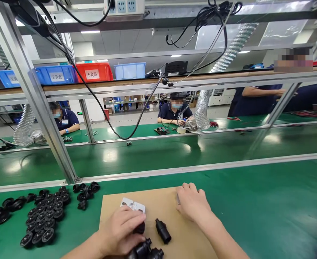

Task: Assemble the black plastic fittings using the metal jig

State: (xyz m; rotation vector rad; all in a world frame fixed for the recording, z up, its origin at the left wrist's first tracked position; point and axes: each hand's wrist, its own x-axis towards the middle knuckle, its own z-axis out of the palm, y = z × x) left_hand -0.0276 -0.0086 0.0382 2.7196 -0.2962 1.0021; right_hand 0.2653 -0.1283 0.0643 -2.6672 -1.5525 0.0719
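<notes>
My left hand (122, 228) is closed round a black plastic part (139, 228), which is mostly hidden by the fingers. Just beyond those fingertips lies a silver-white plate (133, 205) with dark marks. Between my hands a black stepped cylindrical fitting (163, 231) rests on the brown cardboard sheet (112, 203). More black fittings (143, 248) are bunched below my left hand. Toward the sheet's far right corner, my right hand (193, 202) is curled over something; only a small greyish edge shows at its left side.
Several round black parts (41, 219) stand in rows on the green bench at left, with loose ones around them. A metal upright (47, 118) rises at left; a black cable (104, 118) hangs ahead. Beyond a green belt (147, 153), people sit at another bench.
</notes>
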